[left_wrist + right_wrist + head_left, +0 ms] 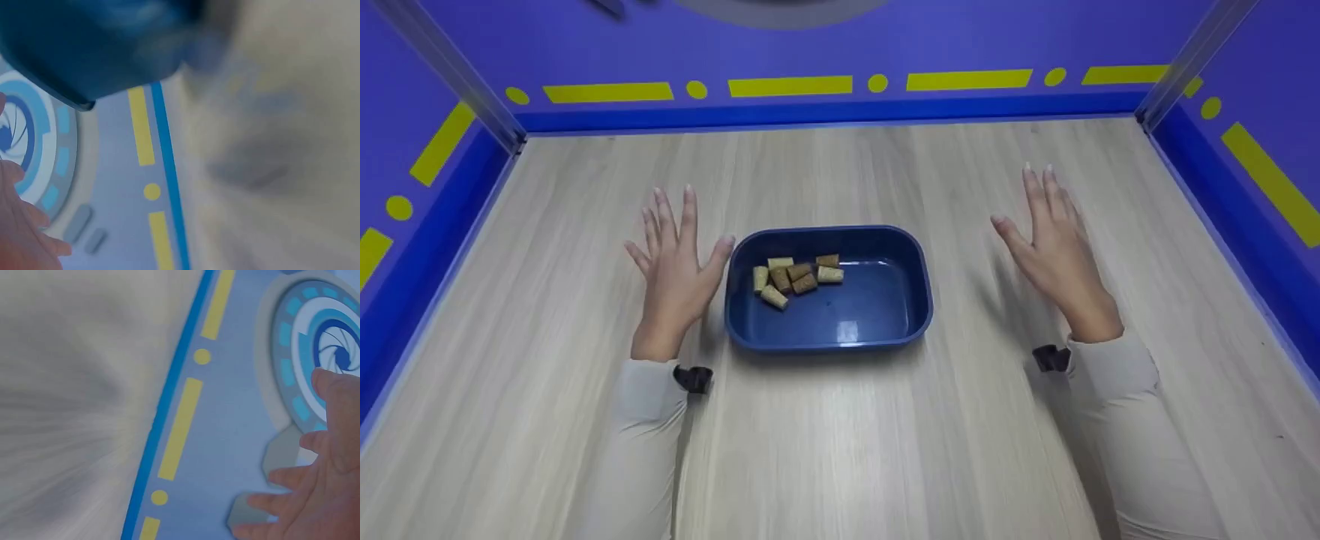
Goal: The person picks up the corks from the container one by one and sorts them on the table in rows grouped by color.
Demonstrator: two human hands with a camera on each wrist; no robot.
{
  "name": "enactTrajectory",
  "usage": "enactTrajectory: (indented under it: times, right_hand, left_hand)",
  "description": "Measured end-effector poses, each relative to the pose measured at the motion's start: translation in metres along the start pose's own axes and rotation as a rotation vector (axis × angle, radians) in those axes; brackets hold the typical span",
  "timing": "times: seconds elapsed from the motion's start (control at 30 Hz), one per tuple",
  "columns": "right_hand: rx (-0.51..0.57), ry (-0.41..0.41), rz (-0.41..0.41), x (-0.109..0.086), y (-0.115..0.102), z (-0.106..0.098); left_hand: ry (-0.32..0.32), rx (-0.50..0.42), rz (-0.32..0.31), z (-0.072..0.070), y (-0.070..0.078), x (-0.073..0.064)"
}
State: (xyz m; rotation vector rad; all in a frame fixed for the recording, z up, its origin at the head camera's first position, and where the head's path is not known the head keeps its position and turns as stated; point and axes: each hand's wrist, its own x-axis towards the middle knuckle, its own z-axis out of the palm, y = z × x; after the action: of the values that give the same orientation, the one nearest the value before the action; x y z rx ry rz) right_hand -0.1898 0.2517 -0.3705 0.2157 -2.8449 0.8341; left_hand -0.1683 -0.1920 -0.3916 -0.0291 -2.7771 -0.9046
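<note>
Between the two hands a dark blue rectangular tray with rounded corners stands on the table. Several small corks, some pale and some brown, lie grouped in its left half. My left hand is just left of the tray, fingers spread, its thumb close to the tray's rim; whether it touches cannot be told. Farther off to the right, my right hand is held with straight fingers, apart from the tray. Neither hand holds anything. In the left wrist view the tray's side fills the upper left.
The wood-grain tabletop is bounded by a blue and purple back wall with yellow marks, and by matching side walls. Dark clip-like pieces sit at both sleeve cuffs.
</note>
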Motion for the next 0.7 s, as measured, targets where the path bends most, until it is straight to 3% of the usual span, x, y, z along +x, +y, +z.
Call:
enactTrajectory:
  times: [0.07, 0.17, 0.3, 0.4, 0.47, 0.57, 0.7]
  right_hand:
    - [0.083, -0.003, -0.036, 0.003, -0.004, -0.004]
    - [0.158, -0.041, -0.068, 0.009, -0.013, -0.009]
    - [0.233, -0.126, -0.093, 0.019, -0.028, -0.010]
    - [0.288, -0.223, -0.114, 0.027, -0.042, -0.010]
    - [0.298, -0.295, -0.126, 0.032, -0.052, -0.010]
    - [0.292, -0.395, -0.154, 0.042, -0.066, -0.007]
    - [0.260, -0.493, -0.205, 0.053, -0.085, 0.000]
  left_hand:
    - [-0.031, -0.184, -0.025, -0.001, -0.001, 0.001]
    - [-0.078, -0.540, -0.074, -0.001, -0.004, 0.000]
    - [-0.121, -1.031, -0.124, 0.004, -0.011, -0.002]
    - [-0.144, -1.309, -0.151, 0.014, -0.017, -0.003]
    - [-0.153, -1.432, -0.167, 0.022, -0.021, -0.003]
    - [-0.161, -1.535, -0.191, 0.033, -0.025, -0.001]
    - [-0.162, -1.562, -0.186, 0.041, -0.028, -0.003]
